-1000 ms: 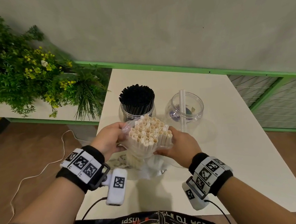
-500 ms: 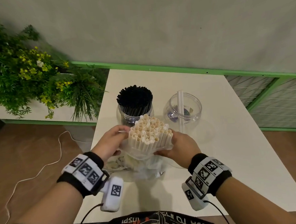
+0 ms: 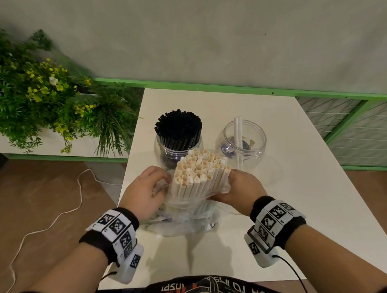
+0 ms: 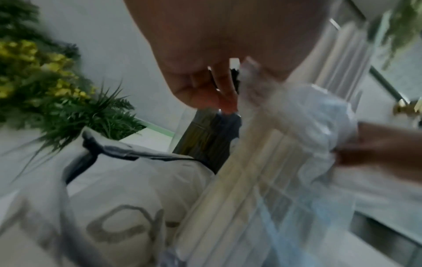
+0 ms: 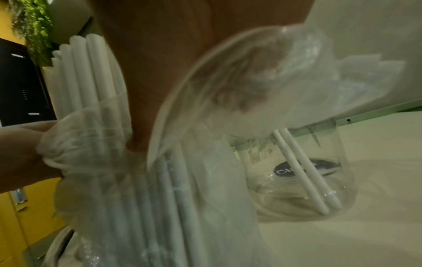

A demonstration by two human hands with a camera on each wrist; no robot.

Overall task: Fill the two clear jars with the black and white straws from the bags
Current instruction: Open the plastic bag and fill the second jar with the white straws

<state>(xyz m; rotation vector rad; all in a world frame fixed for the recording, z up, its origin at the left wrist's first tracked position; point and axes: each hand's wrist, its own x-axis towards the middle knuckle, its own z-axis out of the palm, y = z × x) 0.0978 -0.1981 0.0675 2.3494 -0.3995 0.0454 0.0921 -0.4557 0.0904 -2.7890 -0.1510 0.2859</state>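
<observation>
On table (image 3: 293, 185): 2 jars, 2 white straws (image 3: 238, 138) in 1; both hands' grip round straw bundle (image 3: 199, 180).

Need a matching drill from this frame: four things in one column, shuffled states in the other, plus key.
Things
1. left jar
2. right jar
3. white straw bundle
4. plastic bag

States
A. holds only two white straws
B. pushed down around the bundle's lower part
C. packed with black straws
D. upright between the left hand and right hand

Pairs: 1-C, 2-A, 3-D, 4-B
</observation>
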